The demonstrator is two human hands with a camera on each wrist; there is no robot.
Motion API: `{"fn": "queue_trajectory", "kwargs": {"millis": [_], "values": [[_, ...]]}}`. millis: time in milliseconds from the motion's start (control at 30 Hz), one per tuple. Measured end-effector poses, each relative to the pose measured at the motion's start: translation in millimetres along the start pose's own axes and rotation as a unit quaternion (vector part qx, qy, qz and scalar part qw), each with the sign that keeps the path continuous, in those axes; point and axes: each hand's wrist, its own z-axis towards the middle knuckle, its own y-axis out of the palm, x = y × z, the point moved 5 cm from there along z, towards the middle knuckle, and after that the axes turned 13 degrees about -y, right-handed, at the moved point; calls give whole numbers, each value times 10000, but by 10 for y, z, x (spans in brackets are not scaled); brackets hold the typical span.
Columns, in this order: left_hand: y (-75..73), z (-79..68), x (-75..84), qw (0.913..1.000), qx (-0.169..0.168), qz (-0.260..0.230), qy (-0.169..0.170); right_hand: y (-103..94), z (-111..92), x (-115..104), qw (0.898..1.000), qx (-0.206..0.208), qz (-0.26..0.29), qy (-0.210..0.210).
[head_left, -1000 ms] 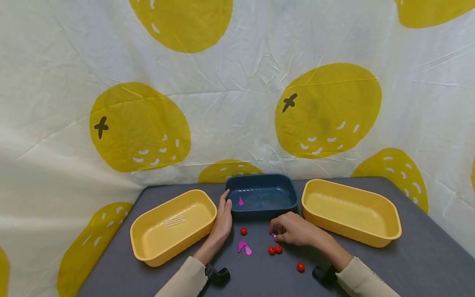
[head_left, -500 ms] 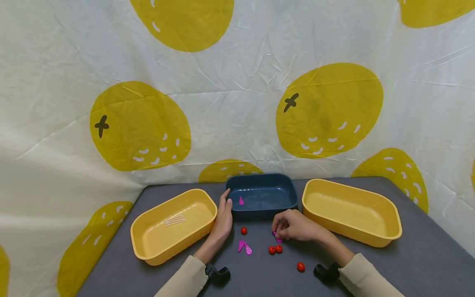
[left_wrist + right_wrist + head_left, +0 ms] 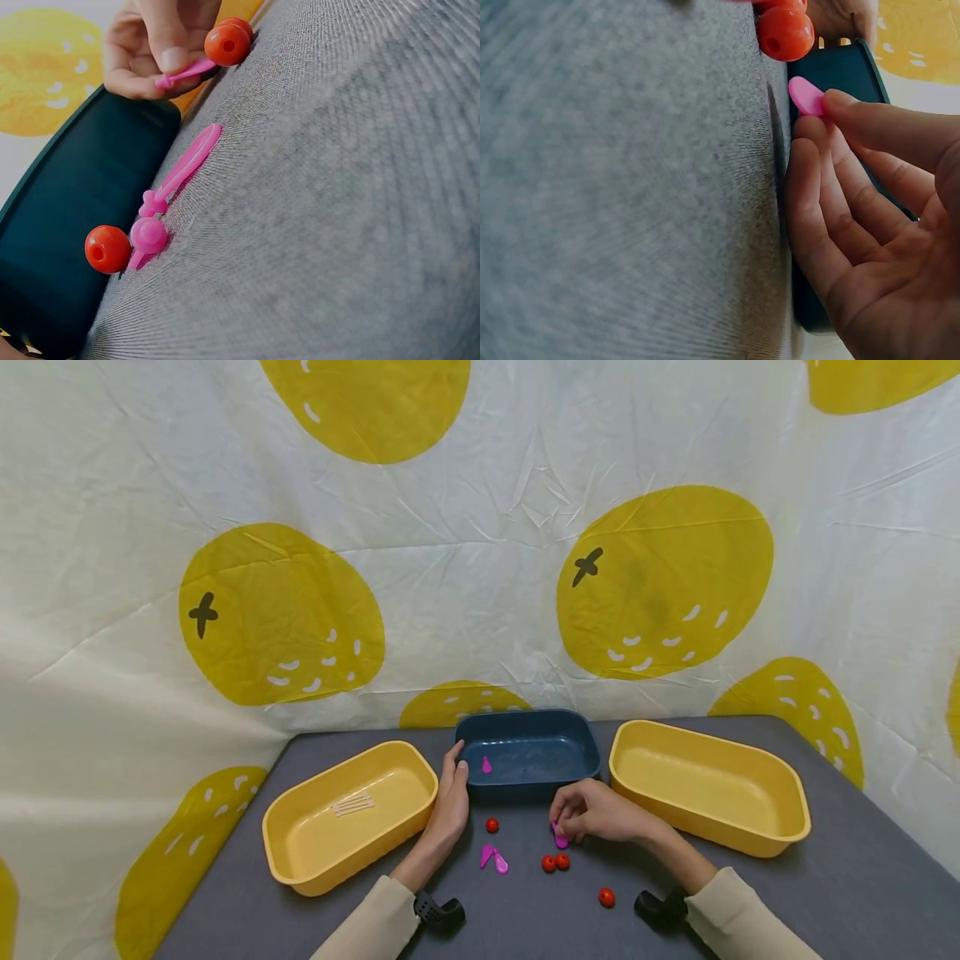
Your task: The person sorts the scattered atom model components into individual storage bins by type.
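Note:
My right hand [image 3: 596, 812] pinches a pink plastic drop-shaped piece [image 3: 805, 96] between thumb and fingers, just in front of the dark blue bin [image 3: 536, 792]. In the left wrist view the piece's thin knobbed end sticks out past the thumb. My left hand [image 3: 452, 802] rests with straight fingers against the bin's left end. Two more pink drop-shaped pieces [image 3: 501, 863] lie on the table between the hands, beside a red bead [image 3: 492, 825]. Inside the bin is another pink piece [image 3: 487, 766]. Two red beads [image 3: 549, 863] sit together below my right hand.
At the left stands a yellow bin [image 3: 300, 881] holding several thin pale sticks [image 3: 352, 806]. Another yellow bin [image 3: 765, 843] stands at the right. A single red bead [image 3: 607, 897] lies near my right wrist. A lemon-patterned cloth [image 3: 465, 593] hangs behind the table.
My right hand has shifted slightly, and more of the pink piece in its fingers now shows, pointing downward. The left hand stays against the blue bin.

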Motion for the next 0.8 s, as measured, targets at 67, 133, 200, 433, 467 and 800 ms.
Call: {"fn": "queue_trajectory", "kwargs": {"millis": [67,133,200,433,467,800], "values": [[-1,1,0,10000,5,1,-5,-2,2,-7,10000,-7,53,-20],[1,4,-3,10000,12,8,-2,-2,5,-20,9999,-18,106,-49],[2,7,-7,10000,19,15,4,-3,7,-35,9998,-29,173,-89],[4,12,-27,10000,7,-6,-20,-7,13,-88,9996,27,264,-84],[4,14,-28,10000,3,-10,-25,-10,14,-97,9996,51,269,-71],[13,25,-43,10000,3,3,-30,-32,13,-164,9994,190,262,-71]]}}
